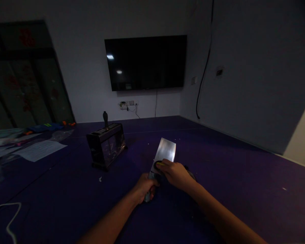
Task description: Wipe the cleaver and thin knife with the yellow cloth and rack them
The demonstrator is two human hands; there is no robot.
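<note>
A cleaver (167, 148) points away from me, its broad shiny blade tilted up to the right. My left hand (145, 186) is closed around its dark handle. Pressed against the blade near the handle, my right hand (174, 172) grips a small black-and-yellow object (159, 164); the fingers cover most of it, so its kind is unclear. Behind my right hand a dark thing (190, 173) shows in part. Further left stands a black knife block (108, 145) with clear sides, and one dark knife handle (105, 118) sticks up from its top.
The purple surface (231, 183) reaches back to the walls. At left lie paper sheets (40, 150), plastic wrap (62, 135) and blue cloth (45, 127). A white cable (14, 217) curls at the lower left. A television (147, 62) hangs behind; a black cable (204, 73) dangles at right.
</note>
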